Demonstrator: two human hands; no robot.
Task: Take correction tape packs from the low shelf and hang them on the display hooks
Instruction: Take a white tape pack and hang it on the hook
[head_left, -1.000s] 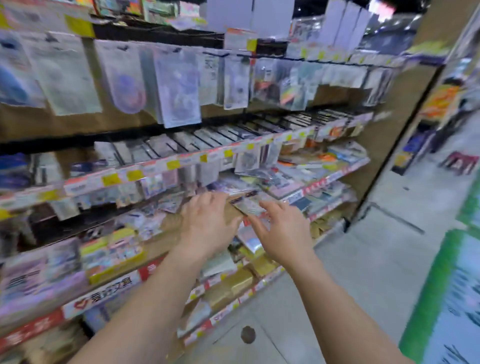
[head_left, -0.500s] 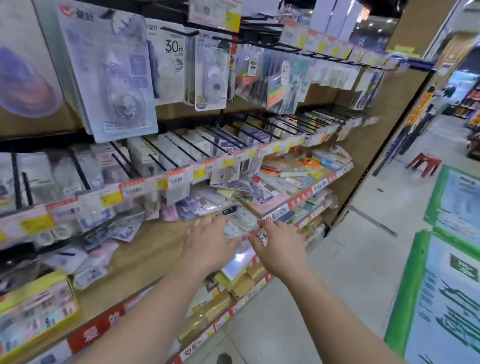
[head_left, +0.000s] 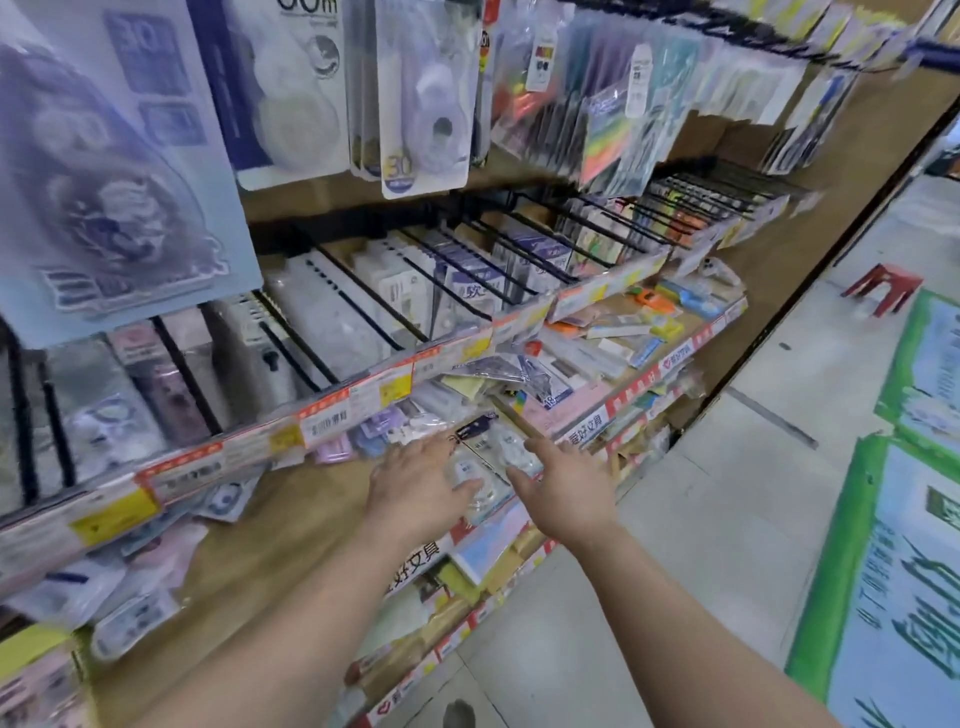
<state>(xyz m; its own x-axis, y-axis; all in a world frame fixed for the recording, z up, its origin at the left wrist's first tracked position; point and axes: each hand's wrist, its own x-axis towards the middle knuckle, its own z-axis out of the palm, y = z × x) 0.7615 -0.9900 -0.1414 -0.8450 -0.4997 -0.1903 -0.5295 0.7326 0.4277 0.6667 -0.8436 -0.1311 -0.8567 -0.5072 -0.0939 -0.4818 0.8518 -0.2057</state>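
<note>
A: Head view, go. Where are your hands?

B: Both reach out to the low shelf (head_left: 291, 525). My left hand (head_left: 415, 493) lies on a clear correction tape pack (head_left: 480, 480) at the shelf's front edge, fingers spread and fairly straight, thumb against the pack. Touching it, not curled round it.

A: Right?

B: My right hand (head_left: 566, 480) is just beside the same pack, on its right. Fingers straight, thumb pointing at the pack. Whether the thumb touches, I cannot tell; blurry. The two hands are apart, with the pack between them.

A: More packs?

B: Loose pastel packs (head_left: 363, 436) lie on the shelf behind my left hand, more at the far left (head_left: 130, 613). Above, black display hooks (head_left: 363, 296) run out over a rail of price tags (head_left: 322, 421), with white packs hanging on them. Higher up, big correction tape cards (head_left: 423, 98), one marked 30.

A: Anything else?

B: Mixed stationery (head_left: 623, 343) lies farther right on the shelf. Tiled floor (head_left: 701, 545) to the right, a red stool (head_left: 883, 286) on it, green-edged posters (head_left: 893, 571) near it.
</note>
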